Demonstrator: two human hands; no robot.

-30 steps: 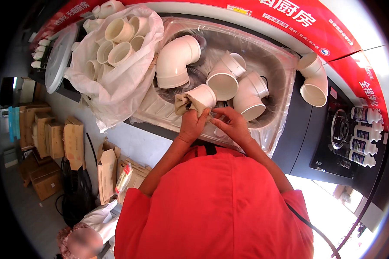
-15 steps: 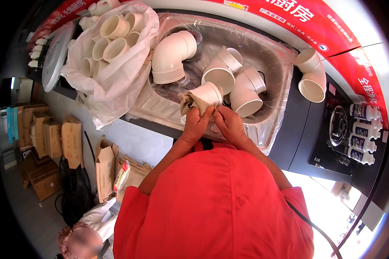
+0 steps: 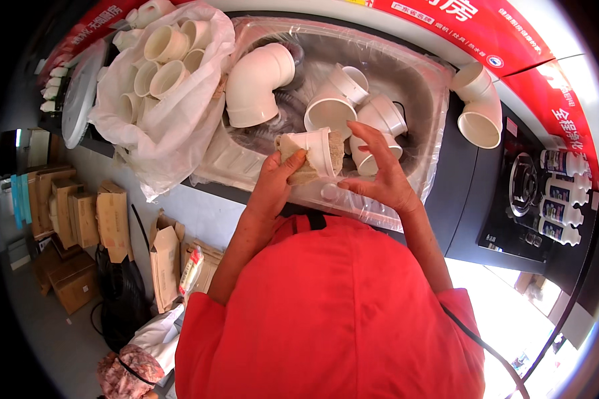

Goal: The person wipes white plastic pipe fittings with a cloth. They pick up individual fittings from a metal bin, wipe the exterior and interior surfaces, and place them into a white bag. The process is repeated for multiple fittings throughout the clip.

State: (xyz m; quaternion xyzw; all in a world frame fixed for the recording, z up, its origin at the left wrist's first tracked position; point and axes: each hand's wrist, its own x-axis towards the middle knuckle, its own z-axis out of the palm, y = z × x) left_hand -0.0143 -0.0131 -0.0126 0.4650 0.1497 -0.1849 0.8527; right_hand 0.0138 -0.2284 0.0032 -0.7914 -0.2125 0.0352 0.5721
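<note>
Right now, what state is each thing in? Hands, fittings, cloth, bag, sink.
Left hand: closed on the cloth and fitting
Right hand: open, fingers spread, near the fitting; contact unclear
White fitting: held, tilted
Tan cloth: bunched, showing at both ends of the fitting
Large elbow: lying in the sink
Sink: film-covered, holding fittings
White bag: open, loaded with fittings
Far-right elbow: outside the sink, unheld

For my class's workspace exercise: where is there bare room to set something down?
Bare counter lies between the sink, the lone elbow and the hob. Crowded: the basin, holding several fittings, and left of it, where the stuffed bag stands.
</note>
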